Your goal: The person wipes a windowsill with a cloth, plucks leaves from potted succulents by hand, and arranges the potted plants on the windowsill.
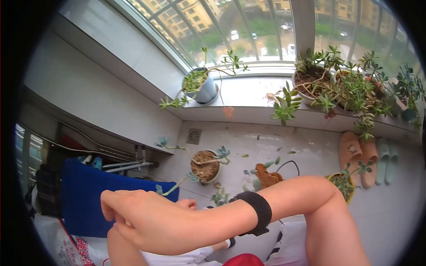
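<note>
My right hand (pixel 146 219), below a black wristband (pixel 255 213), reaches across to the left with bent fingers. Its thumb and fingertips are close to my left arm (pixel 122 250); whether anything is between them is hidden. Beyond it a small part of my left hand (pixel 187 204) shows, fingers curled, the rest covered by my right hand. Just past both hands stands a potted succulent (pixel 206 166) on the floor, its long stems spreading out of dry soil. One stem tip (pixel 191 177) hangs near my right hand. Loose succulent cuttings (pixel 220 197) lie beside the pot.
A brown item (pixel 267 177) and scattered leaves lie on the tiles. On the right are a yellow pot (pixel 350 195), pink slippers (pixel 355 155) and green slippers (pixel 387 162). The windowsill holds a grey-blue pot (pixel 206 91) and planters (pixel 306 95). Blue fabric (pixel 88 195) stands left.
</note>
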{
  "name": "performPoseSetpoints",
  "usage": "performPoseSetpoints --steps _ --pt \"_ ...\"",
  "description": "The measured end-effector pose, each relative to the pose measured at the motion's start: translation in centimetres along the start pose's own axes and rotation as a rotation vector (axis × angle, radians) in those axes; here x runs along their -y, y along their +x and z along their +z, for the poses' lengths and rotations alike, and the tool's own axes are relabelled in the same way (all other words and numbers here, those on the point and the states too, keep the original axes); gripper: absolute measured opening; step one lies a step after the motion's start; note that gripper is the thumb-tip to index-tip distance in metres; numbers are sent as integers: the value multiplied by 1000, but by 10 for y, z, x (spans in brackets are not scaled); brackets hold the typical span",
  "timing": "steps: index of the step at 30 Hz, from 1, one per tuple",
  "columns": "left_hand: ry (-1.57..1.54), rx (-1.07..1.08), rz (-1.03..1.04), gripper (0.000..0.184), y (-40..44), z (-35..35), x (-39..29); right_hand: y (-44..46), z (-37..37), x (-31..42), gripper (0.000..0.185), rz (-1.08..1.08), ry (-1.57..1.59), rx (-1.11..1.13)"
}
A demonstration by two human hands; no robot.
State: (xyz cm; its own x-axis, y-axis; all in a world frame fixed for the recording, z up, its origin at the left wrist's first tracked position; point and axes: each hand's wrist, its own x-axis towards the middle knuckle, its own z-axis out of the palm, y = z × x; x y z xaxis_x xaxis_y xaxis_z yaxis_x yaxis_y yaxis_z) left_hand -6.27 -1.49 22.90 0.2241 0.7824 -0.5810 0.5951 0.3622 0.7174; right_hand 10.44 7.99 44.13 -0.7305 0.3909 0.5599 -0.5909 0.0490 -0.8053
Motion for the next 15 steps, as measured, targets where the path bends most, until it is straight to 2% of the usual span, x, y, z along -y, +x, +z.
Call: performPoseSetpoints --steps 8,9,10,11,12,13,14,15 --pt "260 85 18 31 3 -12 22 8 -20 -14 8 52 28 -182" --pt "327 91 19 31 2 -10 32 22 -27 -13 6 -88 -4 -267" --pt "392 103 8 32 -3 -7 47 36 -50 -16 12 -354 -207 -264" --pt "557 75 41 24 -8 5 80 51 -87 -18 18 -604 -408 -267" --pt "537 85 133 22 -10 12 57 57 -116 -9 25 -842 -618 -266" --pt "514 81 238 20 7 20 34 53 -131 -7 25 -631 -466 -316" --pt "465 40 304 20 21 31 17 39 -126 23 24 -253 -72 -399" --pt "417 -8 368 19 35 44 3 34 -131 34 24 -192 0 -436"
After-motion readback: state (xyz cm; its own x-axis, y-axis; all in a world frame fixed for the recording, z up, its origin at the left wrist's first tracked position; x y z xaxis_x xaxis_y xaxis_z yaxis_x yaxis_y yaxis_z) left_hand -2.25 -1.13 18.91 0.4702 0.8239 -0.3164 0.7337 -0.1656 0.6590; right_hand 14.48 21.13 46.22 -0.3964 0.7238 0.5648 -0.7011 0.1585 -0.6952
